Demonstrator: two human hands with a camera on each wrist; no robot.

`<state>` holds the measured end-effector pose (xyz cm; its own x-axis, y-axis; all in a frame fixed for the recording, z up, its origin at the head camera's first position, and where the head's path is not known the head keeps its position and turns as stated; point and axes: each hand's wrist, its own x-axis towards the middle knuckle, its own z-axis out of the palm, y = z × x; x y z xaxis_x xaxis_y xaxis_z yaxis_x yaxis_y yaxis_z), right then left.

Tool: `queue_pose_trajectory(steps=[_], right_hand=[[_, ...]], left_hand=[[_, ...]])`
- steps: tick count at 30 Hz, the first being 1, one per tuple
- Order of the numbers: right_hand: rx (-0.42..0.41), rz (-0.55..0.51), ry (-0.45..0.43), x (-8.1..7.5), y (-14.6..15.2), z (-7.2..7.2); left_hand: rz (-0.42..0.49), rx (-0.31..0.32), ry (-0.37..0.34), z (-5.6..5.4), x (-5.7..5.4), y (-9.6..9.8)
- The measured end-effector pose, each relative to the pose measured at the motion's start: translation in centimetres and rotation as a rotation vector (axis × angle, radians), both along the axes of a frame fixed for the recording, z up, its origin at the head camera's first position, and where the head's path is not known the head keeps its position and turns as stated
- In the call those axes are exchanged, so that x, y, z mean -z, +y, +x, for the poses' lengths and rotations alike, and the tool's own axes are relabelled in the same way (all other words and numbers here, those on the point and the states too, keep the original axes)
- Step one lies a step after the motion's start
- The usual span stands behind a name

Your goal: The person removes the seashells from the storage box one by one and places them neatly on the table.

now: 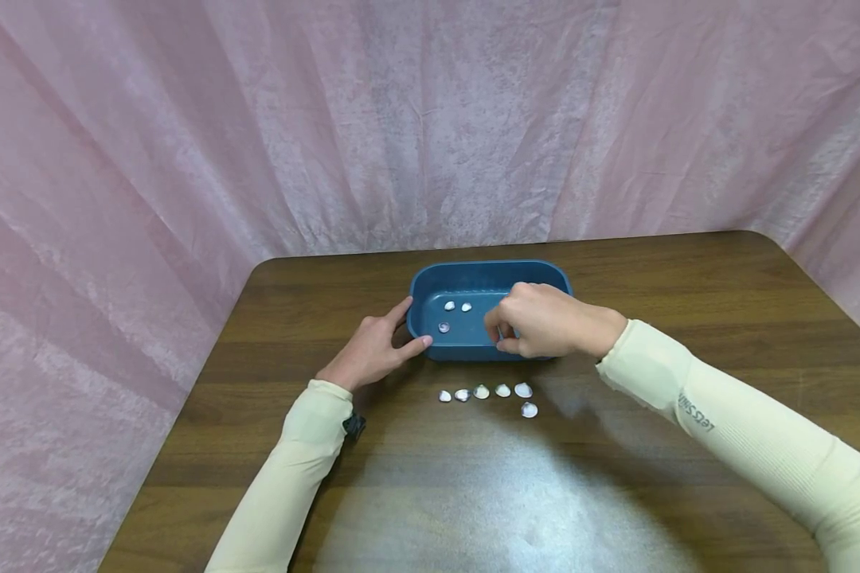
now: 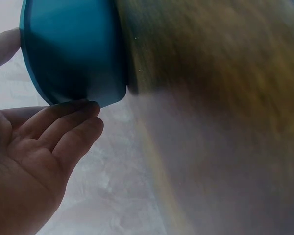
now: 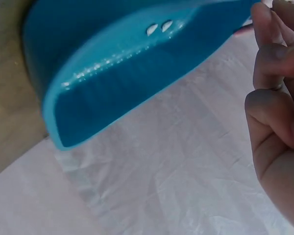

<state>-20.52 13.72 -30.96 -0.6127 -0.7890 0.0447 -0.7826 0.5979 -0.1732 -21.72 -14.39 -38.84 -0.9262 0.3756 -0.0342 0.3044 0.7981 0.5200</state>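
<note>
Conceivably, shells (image 1: 467,307) in the blue tub (image 1: 466,352) at frame centre could shift if the right hand (image 1: 545,321), fingers curled, any held shell hidden, bumps it despite the left hand (image 1: 373,348) bracing one end with extended fingers.

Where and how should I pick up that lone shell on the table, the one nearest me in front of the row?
Probably pinch the lone shell by its opposite side edges, coming down from the near side: it lies low on the table, its outline is uncovered, and the row of shells sits just beyond it.
</note>
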Motion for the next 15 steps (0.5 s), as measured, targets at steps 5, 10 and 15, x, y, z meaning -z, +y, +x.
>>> queue_pose_trajectory(steps=[5,10,15], right_hand=[[-0.023,0.001,-0.066,-0.8,-1.2,-1.9],[-0.044,0.000,-0.099,-0.7,-2.6,-3.8],[-0.023,0.035,-0.120,0.2,-3.7,-5.4]], left_hand=[[0.002,-0.002,-0.006,0.0,0.0,0.0],[0.008,0.003,-0.004,0.0,0.0,-0.1],[0.013,0.007,-0.008,0.0,0.1,0.0]])
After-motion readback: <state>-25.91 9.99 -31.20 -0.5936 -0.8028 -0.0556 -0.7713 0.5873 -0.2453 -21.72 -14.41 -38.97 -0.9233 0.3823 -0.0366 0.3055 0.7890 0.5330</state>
